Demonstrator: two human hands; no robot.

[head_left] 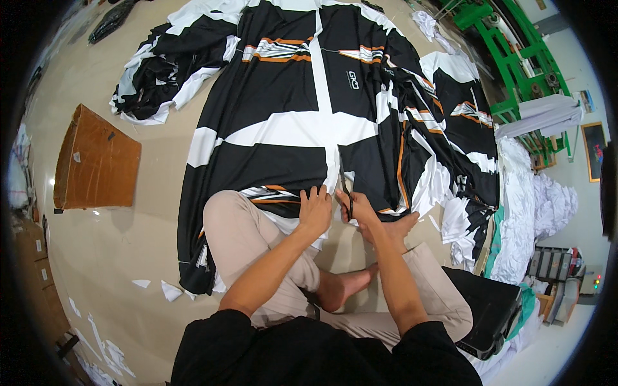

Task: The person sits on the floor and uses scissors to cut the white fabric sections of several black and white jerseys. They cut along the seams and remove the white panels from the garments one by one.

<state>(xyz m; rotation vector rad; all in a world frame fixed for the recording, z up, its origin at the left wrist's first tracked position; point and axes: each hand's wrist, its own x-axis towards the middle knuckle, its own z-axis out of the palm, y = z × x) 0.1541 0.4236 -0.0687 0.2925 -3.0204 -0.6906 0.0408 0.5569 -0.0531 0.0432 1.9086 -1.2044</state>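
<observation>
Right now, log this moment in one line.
left hand: on fabric | right hand: holding scissors beside white strip | box: on floor, left side

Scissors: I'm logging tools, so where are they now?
In the head view, just right of centre: the right hand holds the scissors, blades beside the white strip.

Before me, the broad black-and-white patterned fabric (277, 90) lies on the smooth beige floor (161, 180), between the upright brown cardboard box (100, 161) on my left and the green metal frame (513, 64) at far right front; the boxy black case (492, 305) sits beside my right knee (444, 302).
</observation>
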